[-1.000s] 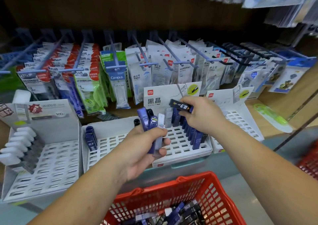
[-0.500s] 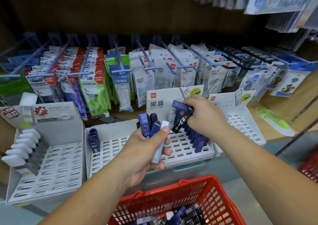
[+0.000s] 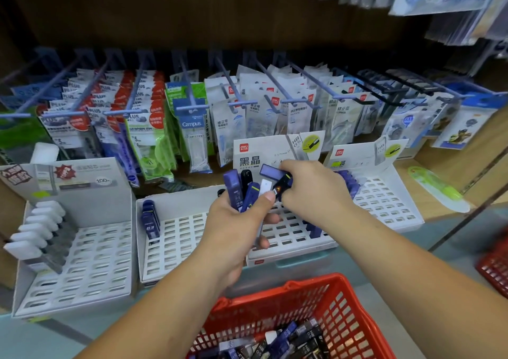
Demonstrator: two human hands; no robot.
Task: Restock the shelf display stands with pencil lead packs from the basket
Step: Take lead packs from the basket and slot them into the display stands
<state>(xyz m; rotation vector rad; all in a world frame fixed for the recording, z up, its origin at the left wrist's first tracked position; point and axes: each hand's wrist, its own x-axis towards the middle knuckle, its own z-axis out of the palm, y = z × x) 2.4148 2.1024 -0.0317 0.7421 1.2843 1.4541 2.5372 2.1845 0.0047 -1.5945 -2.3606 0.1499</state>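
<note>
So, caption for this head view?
Left hand grips lead packs, right hand pinches a dark pack over the display stand; basket below.

I read "Campus" on the blue hanging pack (image 3: 191, 124) and "PLUS" with "5m" on the hanging packs (image 3: 137, 128) to its left. The middle header card (image 3: 248, 152) shows "deli", "黑晶" and "HB 0.5". The left header card (image 3: 82, 177) shows "100". Lead packs (image 3: 287, 332) in the basket (image 3: 310, 279) show "HB".

Four white slotted cardboard display stands (image 3: 178, 237) stand side by side on the wooden shelf (image 3: 445, 172), before pegs hung with bagged stationery packs (image 3: 275, 106). The red plastic mesh basket (image 3: 343, 298) sits in front of and below them, dark pencil lead packs (image 3: 288, 336) lying in it. Above the middle pair the left grip (image 3: 236, 226) holds a bunch of lead packs (image 3: 239, 191), the right grip (image 3: 310, 191) just right, pinching one lead pack (image 3: 284, 184).
</note>
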